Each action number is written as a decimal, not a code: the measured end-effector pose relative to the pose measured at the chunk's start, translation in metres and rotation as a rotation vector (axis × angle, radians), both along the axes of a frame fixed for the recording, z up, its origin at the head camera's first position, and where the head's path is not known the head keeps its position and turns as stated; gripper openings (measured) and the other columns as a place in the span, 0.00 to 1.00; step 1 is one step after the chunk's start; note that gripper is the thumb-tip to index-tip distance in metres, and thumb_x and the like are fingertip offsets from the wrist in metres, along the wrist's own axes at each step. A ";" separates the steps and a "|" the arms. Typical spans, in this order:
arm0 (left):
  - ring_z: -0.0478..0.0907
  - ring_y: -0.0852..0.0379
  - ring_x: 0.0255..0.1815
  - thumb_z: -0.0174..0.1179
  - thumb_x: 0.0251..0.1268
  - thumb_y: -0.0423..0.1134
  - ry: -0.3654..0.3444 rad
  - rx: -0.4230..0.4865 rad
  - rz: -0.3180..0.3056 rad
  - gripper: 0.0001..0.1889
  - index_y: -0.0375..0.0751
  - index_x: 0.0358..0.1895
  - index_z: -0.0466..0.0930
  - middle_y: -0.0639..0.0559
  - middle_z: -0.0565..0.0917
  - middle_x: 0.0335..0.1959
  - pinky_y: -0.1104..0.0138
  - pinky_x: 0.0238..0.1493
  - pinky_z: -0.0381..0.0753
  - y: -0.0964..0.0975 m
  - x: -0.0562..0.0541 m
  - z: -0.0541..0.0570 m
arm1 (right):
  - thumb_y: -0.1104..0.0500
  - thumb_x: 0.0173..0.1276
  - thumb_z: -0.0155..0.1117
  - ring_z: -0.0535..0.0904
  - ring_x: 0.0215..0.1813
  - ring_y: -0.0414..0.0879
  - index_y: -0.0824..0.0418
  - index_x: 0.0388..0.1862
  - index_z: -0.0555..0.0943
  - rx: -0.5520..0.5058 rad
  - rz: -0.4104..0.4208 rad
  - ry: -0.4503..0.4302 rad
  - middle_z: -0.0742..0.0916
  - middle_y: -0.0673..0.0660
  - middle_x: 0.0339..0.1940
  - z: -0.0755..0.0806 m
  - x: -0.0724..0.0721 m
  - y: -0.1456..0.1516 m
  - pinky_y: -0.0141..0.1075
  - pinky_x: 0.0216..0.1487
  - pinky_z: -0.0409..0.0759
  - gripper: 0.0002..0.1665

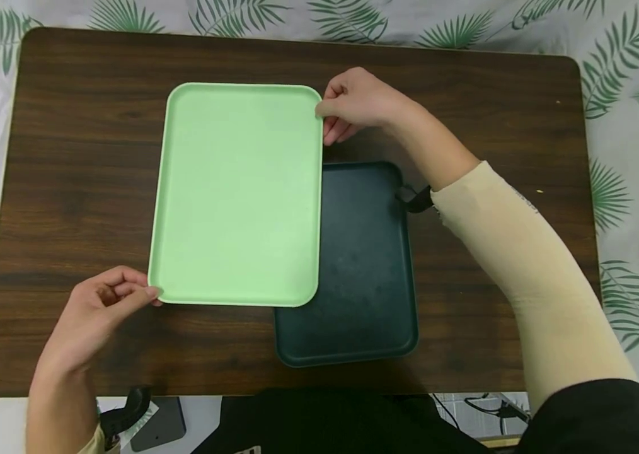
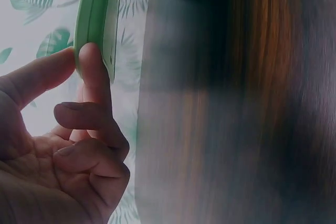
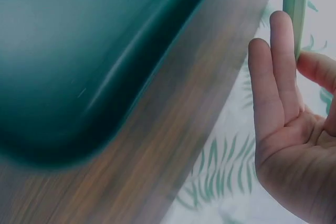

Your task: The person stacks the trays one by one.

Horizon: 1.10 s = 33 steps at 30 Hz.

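A light green rectangular tray (image 1: 240,195) is held up over the table by both hands. My left hand (image 1: 95,309) pinches its near left corner between thumb and fingers; the left wrist view shows the green tray edge (image 2: 94,19) in that pinch. At the far right corner, my right hand (image 1: 356,101) pinches the rim, and in the right wrist view two fingers (image 3: 268,87) extend along and beside it. A dark green tray (image 1: 365,265) lies on the table to the right, its left part hidden beneath the light green one.
The dark wooden table (image 1: 70,157) has rounded corners. Leaf-patterned cloth (image 1: 631,208) surrounds it. A black strap (image 1: 416,200) sits at the right wrist, above the dark tray's edge. Below the near edge are a grey flat object (image 1: 161,425) and cables (image 1: 484,410).
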State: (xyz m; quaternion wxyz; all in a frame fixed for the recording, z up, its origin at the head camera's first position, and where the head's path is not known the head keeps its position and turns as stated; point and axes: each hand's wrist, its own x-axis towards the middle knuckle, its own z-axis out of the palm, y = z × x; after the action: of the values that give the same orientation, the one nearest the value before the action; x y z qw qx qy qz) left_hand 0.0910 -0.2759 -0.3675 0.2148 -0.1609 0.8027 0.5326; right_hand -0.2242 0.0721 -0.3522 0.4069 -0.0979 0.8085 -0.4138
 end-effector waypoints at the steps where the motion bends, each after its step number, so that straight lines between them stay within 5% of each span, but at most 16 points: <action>1: 0.81 0.51 0.34 0.62 0.69 0.40 -0.003 -0.008 -0.031 0.11 0.33 0.43 0.79 0.45 0.87 0.31 0.68 0.36 0.73 0.003 -0.001 0.000 | 0.55 0.73 0.56 0.87 0.40 0.53 0.67 0.43 0.76 0.003 -0.002 -0.001 0.88 0.61 0.34 0.001 0.001 0.005 0.44 0.47 0.82 0.14; 5: 0.82 0.48 0.33 0.61 0.70 0.40 -0.002 0.020 -0.108 0.10 0.35 0.42 0.79 0.41 0.86 0.32 0.67 0.37 0.76 0.015 -0.004 0.000 | 0.53 0.73 0.57 0.86 0.41 0.55 0.67 0.44 0.76 0.020 -0.012 -0.006 0.88 0.62 0.35 0.002 0.004 0.025 0.44 0.47 0.82 0.15; 20: 0.80 0.42 0.31 0.64 0.67 0.39 -0.055 0.168 -0.208 0.09 0.36 0.36 0.78 0.39 0.83 0.28 0.62 0.33 0.75 0.052 -0.007 -0.005 | 0.52 0.72 0.61 0.87 0.37 0.50 0.67 0.45 0.75 0.050 -0.050 -0.042 0.88 0.59 0.33 -0.003 0.022 0.083 0.43 0.45 0.83 0.18; 33: 0.80 0.40 0.28 0.66 0.65 0.41 -0.129 0.294 -0.346 0.12 0.35 0.32 0.81 0.39 0.83 0.25 0.65 0.28 0.73 0.089 -0.001 -0.020 | 0.52 0.71 0.63 0.87 0.38 0.55 0.68 0.44 0.75 0.066 -0.090 -0.090 0.88 0.62 0.32 -0.013 0.040 0.126 0.46 0.46 0.82 0.19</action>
State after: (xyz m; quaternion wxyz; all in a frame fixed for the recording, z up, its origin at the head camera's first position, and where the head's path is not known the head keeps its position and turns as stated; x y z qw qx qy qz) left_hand 0.0899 -0.1870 -0.3878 0.3747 -0.0217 0.7167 0.5877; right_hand -0.1837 0.1979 -0.3652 0.4267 -0.0293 0.8061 -0.4090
